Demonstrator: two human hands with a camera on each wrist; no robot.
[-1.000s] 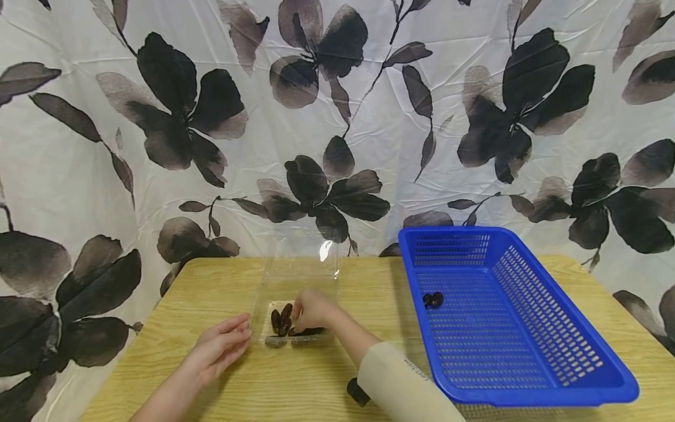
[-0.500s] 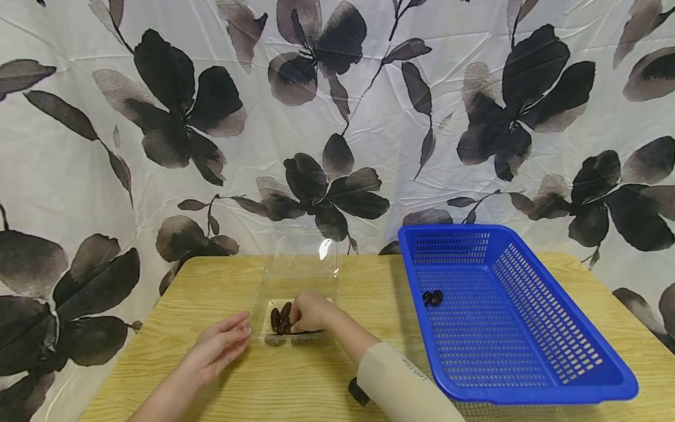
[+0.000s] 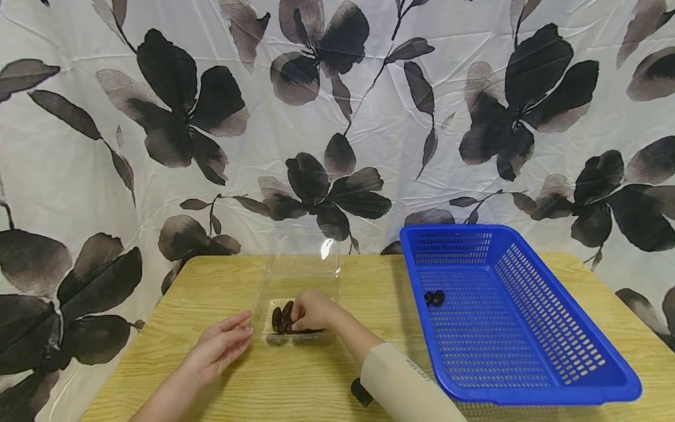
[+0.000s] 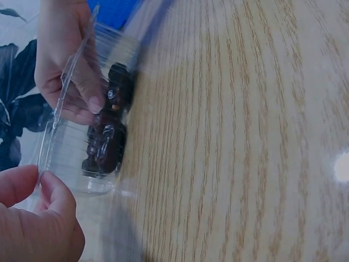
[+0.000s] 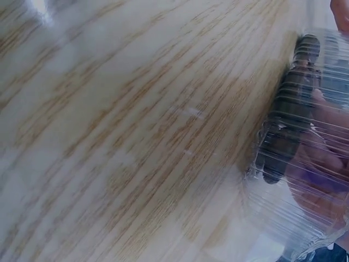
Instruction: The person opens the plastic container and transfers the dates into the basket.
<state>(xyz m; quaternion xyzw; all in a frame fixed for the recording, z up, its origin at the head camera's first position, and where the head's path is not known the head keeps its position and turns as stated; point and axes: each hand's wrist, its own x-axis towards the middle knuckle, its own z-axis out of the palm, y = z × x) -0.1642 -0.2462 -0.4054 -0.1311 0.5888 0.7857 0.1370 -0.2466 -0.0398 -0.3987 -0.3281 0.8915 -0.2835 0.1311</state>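
Note:
A clear plastic clamshell box [image 3: 258, 293] stands with its lid raised at the back, and several dark brown dates [image 3: 277, 319] lie along its front side. My left hand [image 3: 224, 346] is at the box's left side; in the left wrist view its thumb and forefinger pinch the clear rim [image 4: 61, 93]. My right hand [image 3: 313, 310] reaches down into the box, fingers curled, with thumb and fingertips together at a date [image 4: 112, 144]. Through the ridged wall in the right wrist view, its fingertips [image 5: 318, 98] press up to the row of dates.
A blue perforated basket [image 3: 527, 396] stands to the right, with a few dates [image 3: 435, 298] by its left wall. A small black object [image 3: 361, 391] shows beside the right sleeve [image 3: 401, 381]. A floral cloth [image 3: 337, 117] hangs behind the wooden table [image 3: 211, 281].
My right hand has shifted slightly among the dates, still inside the box. The left hand keeps its place at the rim, and the basket's dates have not moved.

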